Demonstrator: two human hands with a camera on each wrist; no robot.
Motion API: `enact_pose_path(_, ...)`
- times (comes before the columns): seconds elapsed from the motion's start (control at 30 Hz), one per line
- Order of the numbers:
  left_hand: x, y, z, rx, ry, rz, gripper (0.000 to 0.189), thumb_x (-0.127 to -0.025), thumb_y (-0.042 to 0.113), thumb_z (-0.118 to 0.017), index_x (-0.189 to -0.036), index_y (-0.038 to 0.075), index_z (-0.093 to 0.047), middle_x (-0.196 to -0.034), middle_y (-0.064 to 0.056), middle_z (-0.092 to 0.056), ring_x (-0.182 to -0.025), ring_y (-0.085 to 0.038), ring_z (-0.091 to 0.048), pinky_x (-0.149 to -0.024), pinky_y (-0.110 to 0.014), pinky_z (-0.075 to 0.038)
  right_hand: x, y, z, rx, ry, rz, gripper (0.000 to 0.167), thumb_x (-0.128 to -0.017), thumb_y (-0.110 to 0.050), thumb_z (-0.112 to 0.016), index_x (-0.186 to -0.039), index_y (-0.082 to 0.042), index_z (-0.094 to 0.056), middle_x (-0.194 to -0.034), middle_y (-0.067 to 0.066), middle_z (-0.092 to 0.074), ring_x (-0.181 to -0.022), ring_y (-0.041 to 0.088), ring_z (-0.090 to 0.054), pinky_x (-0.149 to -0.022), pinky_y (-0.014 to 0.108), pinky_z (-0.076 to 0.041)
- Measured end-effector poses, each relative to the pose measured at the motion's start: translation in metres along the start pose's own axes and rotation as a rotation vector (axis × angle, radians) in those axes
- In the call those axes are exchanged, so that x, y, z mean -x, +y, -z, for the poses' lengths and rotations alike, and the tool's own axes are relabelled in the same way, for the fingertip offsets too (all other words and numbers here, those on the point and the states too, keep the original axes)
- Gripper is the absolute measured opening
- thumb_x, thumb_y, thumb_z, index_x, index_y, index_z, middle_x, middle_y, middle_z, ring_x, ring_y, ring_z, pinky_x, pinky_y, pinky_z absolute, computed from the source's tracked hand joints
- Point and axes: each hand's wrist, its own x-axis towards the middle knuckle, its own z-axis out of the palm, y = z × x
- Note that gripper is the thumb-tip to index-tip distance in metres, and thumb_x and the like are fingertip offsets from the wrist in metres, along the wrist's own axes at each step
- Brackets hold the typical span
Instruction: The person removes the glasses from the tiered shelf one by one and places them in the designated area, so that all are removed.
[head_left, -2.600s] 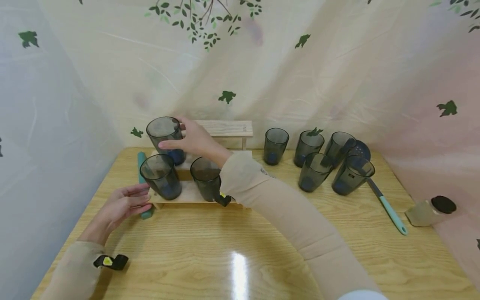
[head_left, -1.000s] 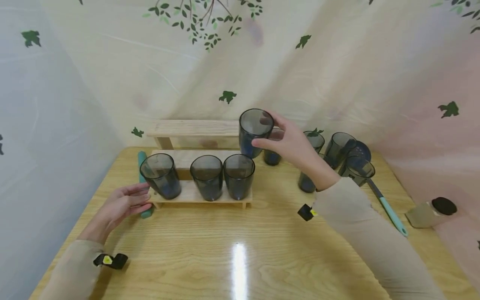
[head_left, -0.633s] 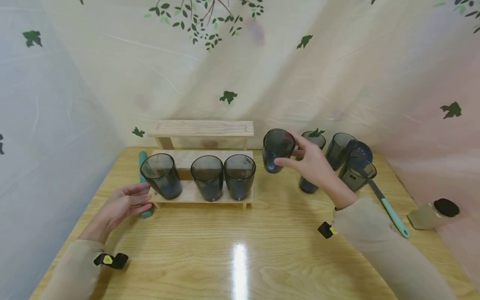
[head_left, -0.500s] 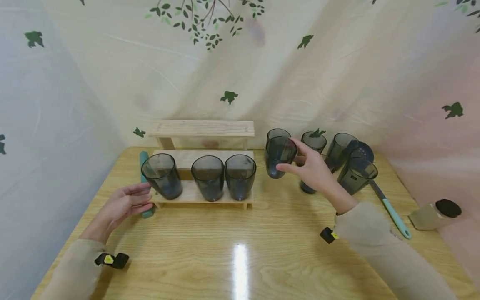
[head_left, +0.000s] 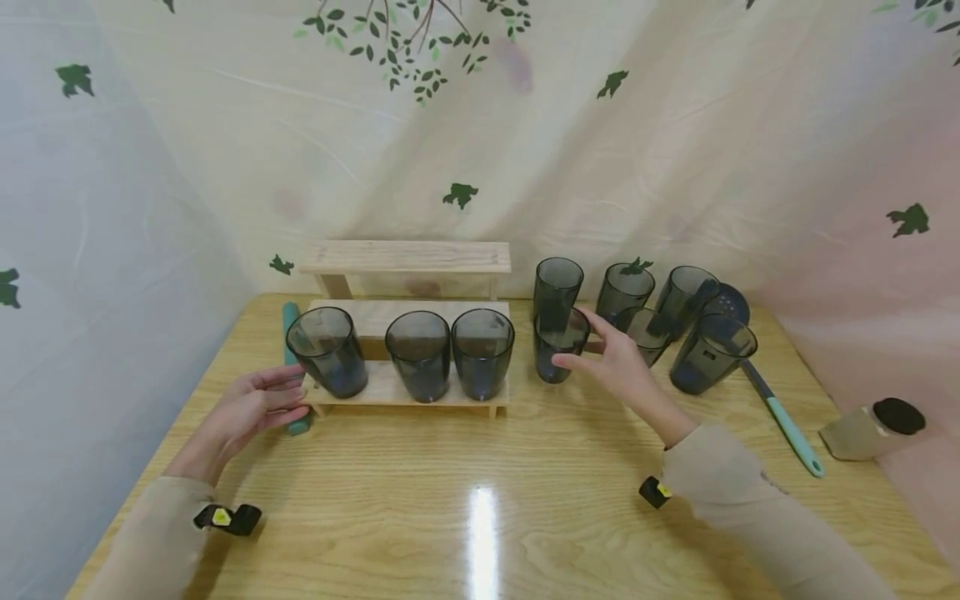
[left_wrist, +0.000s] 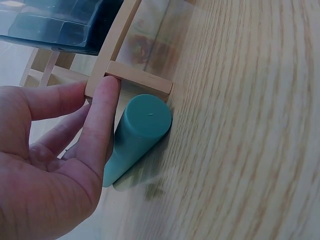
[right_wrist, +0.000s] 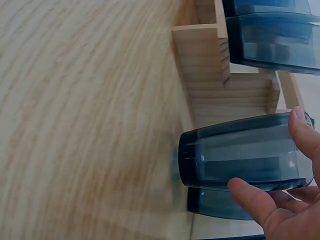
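Evidently, the right hand (head_left: pixel 618 367) is holding a smoked-glass cup (head_left: pixel 557 343) right of centre in the head view, thumb and fingers spread on its wall and clamping it. The cup is standing nearly upright at the table (head_left: pixel 390 517); whether its base is fully touching cannot be told. At the left of the frame, the left hand (head_left: pixel 247 408) is pinching the near left corner of the wooden rack (head_left: pixel 411 256), just beside a teal rod (left_wrist: pixel 145 117). Three cups (head_left: pixel 418 358) are standing on the rack's lowest shelf (head_left: pixel 378 385). The principal hazard is lying with the rear cup (head_left: pixel 557 287), which is standing just behind the held one: a backward drift or tilt could be knocking glass on glass. The fingers on the far side are also nearing the cluster of four cups (head_left: pixel 697 358) at right, so a wide release could be nudging one of these. If the fingers are parting before the base is seated, the cup could be dropping or rocking. Finally, an uneven push from the left hand could be shifting the rack and unsettling its three cups.
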Motion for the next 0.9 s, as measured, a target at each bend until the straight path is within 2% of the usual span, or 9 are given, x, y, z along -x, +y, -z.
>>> enact_pose_path(0.2,-0.001,0.0,-0.001,0.004,-0.012,-0.011,0.066,-0.105,0.002,-0.052,-0.157,-0.012,-0.014,-0.157,-0.036,-0.018,-0.101,-0.007,-0.066,-0.092,-0.032,-0.059,0.002,0.009,-0.005,-0.031,0.023,-0.002,0.098,-0.082,-0.051,-0.082,-0.161,-0.024,-0.031,-0.159,0.011,-0.037,-0.126,0.038,-0.057,-0.093,0.054,-0.057)
enact_pose_path(0.43,0.0,-0.001,0.001,0.02,-0.014,0.0,0.07,-0.104,0.006,-0.056,-0.158,-0.01,-0.014,-0.158,-0.035,-0.016,-0.1,-0.007,-0.067,-0.093,-0.031,-0.058,0.004,0.01,-0.006,-0.035,0.008,-0.05,0.105,-0.082,-0.056,-0.08,-0.163,-0.021,-0.024,-0.163,0.012,-0.03,-0.131,0.039,-0.052,-0.095,0.055,-0.056)
enact_pose_path(0.73,0.0,0.0,0.001,0.011,-0.016,0.004,0.07,-0.105,0.006,-0.055,-0.158,-0.01,-0.013,-0.158,-0.036,-0.016,-0.101,-0.009,-0.068,-0.094,-0.032,-0.058,0.004,0.015,-0.008,0.013,0.037,-0.027,0.104,-0.08,-0.057,-0.081,-0.161,-0.016,-0.03,-0.151,0.016,-0.047,-0.125,0.041,-0.056,-0.093,0.055,-0.057)
enact_pose_path(0.9,0.001,-0.002,0.001,0.025,-0.019,-0.002,0.07,-0.105,0.005,-0.055,-0.158,-0.01,-0.012,-0.158,-0.036,-0.014,-0.101,-0.009,-0.067,-0.093,-0.032,-0.058,0.003,0.017,-0.009,0.027,0.044,-0.005,0.102,-0.081,-0.056,-0.081,-0.16,-0.015,-0.031,-0.148,0.018,-0.049,-0.124,0.042,-0.058,-0.092,0.054,-0.057)
